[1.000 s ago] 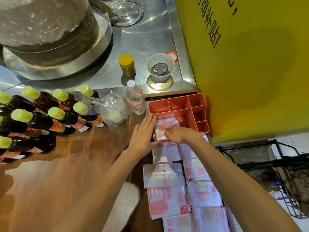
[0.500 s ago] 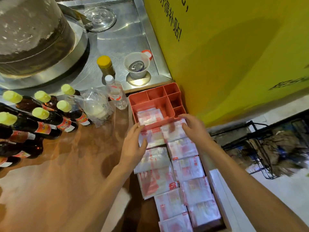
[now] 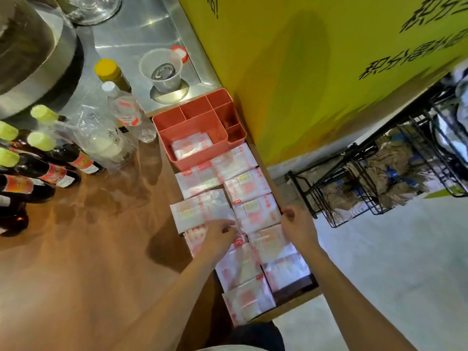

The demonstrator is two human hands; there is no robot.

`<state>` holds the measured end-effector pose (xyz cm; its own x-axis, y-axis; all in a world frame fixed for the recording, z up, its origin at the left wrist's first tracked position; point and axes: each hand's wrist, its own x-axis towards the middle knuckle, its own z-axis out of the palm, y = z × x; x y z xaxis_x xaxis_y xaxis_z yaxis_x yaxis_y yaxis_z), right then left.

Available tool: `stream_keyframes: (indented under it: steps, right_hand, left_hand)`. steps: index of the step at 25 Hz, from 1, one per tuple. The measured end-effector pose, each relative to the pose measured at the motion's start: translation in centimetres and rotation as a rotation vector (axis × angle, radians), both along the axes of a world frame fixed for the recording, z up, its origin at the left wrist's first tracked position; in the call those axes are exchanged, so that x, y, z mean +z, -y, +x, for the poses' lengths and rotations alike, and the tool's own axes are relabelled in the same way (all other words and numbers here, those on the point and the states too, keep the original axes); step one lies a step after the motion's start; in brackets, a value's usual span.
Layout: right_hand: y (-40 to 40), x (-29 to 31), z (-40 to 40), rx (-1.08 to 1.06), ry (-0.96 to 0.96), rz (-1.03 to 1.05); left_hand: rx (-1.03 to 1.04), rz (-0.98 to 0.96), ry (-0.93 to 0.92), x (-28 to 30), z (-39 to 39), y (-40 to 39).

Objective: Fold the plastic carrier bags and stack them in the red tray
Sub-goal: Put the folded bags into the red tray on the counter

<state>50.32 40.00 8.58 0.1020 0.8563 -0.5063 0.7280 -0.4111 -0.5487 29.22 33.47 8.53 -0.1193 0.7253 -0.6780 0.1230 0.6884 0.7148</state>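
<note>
The red tray (image 3: 195, 163) stands at the far end of the wooden counter, against the yellow panel. One folded white-and-red carrier bag (image 3: 190, 146) lies in its large compartment. Several more folded bags (image 3: 200, 210) lie in two columns from the tray toward me. My left hand (image 3: 216, 238) and my right hand (image 3: 300, 228) are at the two sides of one bag (image 3: 255, 211) in the right column. The fingers of each hand curl onto that bag's edge.
Dark bottles with pale green caps (image 3: 38, 168) crowd the left. A clear water bottle (image 3: 126, 112), a plastic-wrapped tub (image 3: 103, 145), a yellow-lidded jar (image 3: 111, 73) and a cup (image 3: 162, 72) stand behind the tray. Black wire racks (image 3: 367, 186) sit below the counter's right edge.
Both hands have drawn back from the tray toward me, down the columns of bags, leaving the folded bag in the tray. They now flank a bag in the right column.
</note>
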Motion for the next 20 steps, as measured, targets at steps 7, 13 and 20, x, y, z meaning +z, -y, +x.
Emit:
stream_keyframes:
  steps: [7, 13, 20]
  right_hand:
    - [7.5, -0.4, 1.9, 0.061, 0.182, -0.024]
    - [8.2, -2.3, 2.2, -0.017, 0.075, -0.062]
    - [5.8, -0.4, 5.1, -0.135, -0.327, -0.216]
  left_hand:
    - [0.225, -0.12, 0.044, -1.4, 3.7, -1.1]
    - [0.322, -0.153, 0.042, -2.2, 4.5, -2.4]
    - [0.365, -0.142, 0.129, -0.8, 1.8, -0.9]
